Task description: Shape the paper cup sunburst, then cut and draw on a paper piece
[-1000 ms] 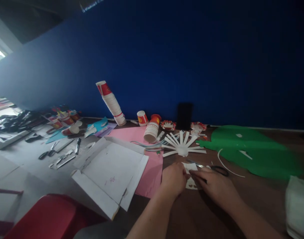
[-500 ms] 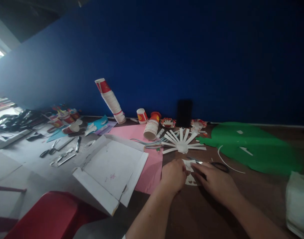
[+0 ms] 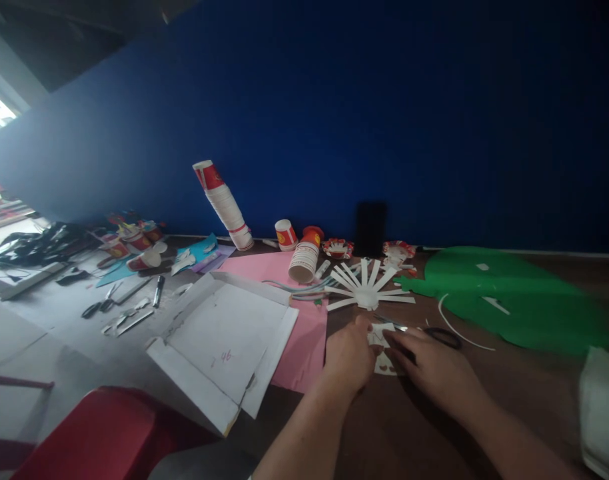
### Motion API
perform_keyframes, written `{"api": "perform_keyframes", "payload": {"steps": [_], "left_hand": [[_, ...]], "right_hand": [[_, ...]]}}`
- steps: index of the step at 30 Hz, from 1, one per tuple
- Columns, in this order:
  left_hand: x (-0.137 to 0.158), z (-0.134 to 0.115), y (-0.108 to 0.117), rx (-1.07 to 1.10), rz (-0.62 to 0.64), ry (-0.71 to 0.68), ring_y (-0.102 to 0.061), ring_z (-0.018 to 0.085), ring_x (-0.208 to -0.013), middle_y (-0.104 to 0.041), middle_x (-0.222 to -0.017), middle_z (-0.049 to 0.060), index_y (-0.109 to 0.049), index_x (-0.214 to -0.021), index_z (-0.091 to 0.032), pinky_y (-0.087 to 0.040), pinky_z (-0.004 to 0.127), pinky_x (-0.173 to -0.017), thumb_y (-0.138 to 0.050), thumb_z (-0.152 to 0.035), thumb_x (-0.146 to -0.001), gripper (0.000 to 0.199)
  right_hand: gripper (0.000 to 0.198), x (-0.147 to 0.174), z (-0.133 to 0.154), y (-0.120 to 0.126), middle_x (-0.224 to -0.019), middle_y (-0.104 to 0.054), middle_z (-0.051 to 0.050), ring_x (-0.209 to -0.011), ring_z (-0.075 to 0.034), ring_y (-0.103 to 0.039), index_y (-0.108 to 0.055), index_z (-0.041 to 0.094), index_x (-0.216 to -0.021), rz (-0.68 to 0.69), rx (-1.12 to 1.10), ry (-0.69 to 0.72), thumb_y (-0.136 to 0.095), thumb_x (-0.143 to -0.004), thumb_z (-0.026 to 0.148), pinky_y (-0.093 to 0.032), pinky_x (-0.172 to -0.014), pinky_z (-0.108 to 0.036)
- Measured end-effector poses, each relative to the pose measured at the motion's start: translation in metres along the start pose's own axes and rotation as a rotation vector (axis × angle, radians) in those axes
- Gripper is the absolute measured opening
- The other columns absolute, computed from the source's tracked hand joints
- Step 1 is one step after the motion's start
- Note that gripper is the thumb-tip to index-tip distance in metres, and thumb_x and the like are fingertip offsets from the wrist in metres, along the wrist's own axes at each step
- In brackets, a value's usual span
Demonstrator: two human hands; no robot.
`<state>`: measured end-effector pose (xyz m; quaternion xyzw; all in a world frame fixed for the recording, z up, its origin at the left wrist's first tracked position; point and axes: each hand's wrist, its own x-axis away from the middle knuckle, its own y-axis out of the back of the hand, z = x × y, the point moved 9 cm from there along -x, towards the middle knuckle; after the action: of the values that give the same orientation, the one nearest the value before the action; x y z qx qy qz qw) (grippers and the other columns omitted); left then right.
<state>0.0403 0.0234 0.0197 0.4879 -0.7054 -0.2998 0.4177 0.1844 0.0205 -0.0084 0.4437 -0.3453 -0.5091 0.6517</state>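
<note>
A small white paper piece (image 3: 384, 363) lies on the brown table between my hands, with dark marks near its lower edge and thin lines on its upper part. My left hand (image 3: 350, 355) has its fingers curled at the paper's left edge and appears to grip it. From the right, my right hand (image 3: 432, 365) reaches over the paper's edge, thumb and forefinger stretched out and apart. Black-handled scissors (image 3: 443, 337) lie just beyond the right hand, their blades pointing left. Behind the paper sits a white paper cup (image 3: 366, 298) cut into spread strips.
An open white box (image 3: 219, 340) overlaps pink paper (image 3: 304, 353) at left. Stacked paper cups (image 3: 228, 210) lean near the blue partition (image 3: 304, 120). Green sheet material (image 3: 509, 293) spreads at right. A black phone-like slab (image 3: 371, 229) stands behind. A red chair (image 3: 109, 433) is at lower left.
My left fingers have shifted slightly at the paper's edge, and more of its upper part shows. The right hand stays almost where it was. The whole view has shifted slightly.
</note>
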Motion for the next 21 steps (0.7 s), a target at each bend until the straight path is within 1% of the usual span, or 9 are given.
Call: {"api": "perform_keyframes", "payload": {"steps": [4, 12, 18, 21], "left_hand": [[-0.0009, -0.0007, -0.0011, 0.001, -0.007, -0.021, -0.071, 0.028, -0.11, -0.073, -0.123, 0.007, -0.062, -0.124, -0.025, -0.05, 0.033, -0.088, -0.065, -0.032, -0.093, 0.032], [-0.0017, 0.0004, -0.0026, -0.01, -0.009, -0.021, -0.072, 0.028, -0.108, -0.074, -0.121, 0.006, -0.061, -0.123, -0.026, -0.05, 0.032, -0.087, -0.066, -0.034, -0.093, 0.032], [-0.0018, 0.0007, -0.0027, -0.023, -0.01, -0.025, -0.072, 0.028, -0.106, -0.074, -0.118, 0.007, -0.062, -0.121, -0.025, -0.05, 0.032, -0.085, -0.068, -0.035, -0.092, 0.031], [-0.0022, 0.001, -0.0026, -0.025, -0.014, -0.025, -0.072, 0.028, -0.105, -0.074, -0.119, 0.007, -0.062, -0.121, -0.025, -0.05, 0.032, -0.085, -0.068, -0.035, -0.092, 0.031]], "right_hand": [[0.04, -0.0002, -0.0005, 0.0002, -0.118, -0.077, -0.007, -0.1, -0.027, -0.074, -0.075, 0.032, -0.123, 0.001, -0.007, -0.001, -0.046, -0.098, 0.044, -0.054, -0.071, -0.032], [0.04, 0.0, -0.0033, -0.0032, -0.125, -0.075, -0.007, -0.104, -0.028, -0.073, -0.074, 0.032, -0.123, 0.013, -0.004, -0.005, -0.044, -0.099, 0.043, -0.054, -0.074, -0.034], [0.039, 0.0005, -0.0035, -0.0043, -0.122, -0.076, -0.007, -0.103, -0.027, -0.074, -0.075, 0.032, -0.119, 0.005, -0.035, 0.008, -0.044, -0.1, 0.046, -0.054, -0.074, -0.035], [0.04, 0.0002, -0.0045, -0.0062, -0.126, -0.074, -0.008, -0.107, -0.029, -0.073, -0.074, 0.031, -0.122, 0.023, -0.024, -0.004, -0.043, -0.1, 0.044, -0.055, -0.077, -0.037]]}}
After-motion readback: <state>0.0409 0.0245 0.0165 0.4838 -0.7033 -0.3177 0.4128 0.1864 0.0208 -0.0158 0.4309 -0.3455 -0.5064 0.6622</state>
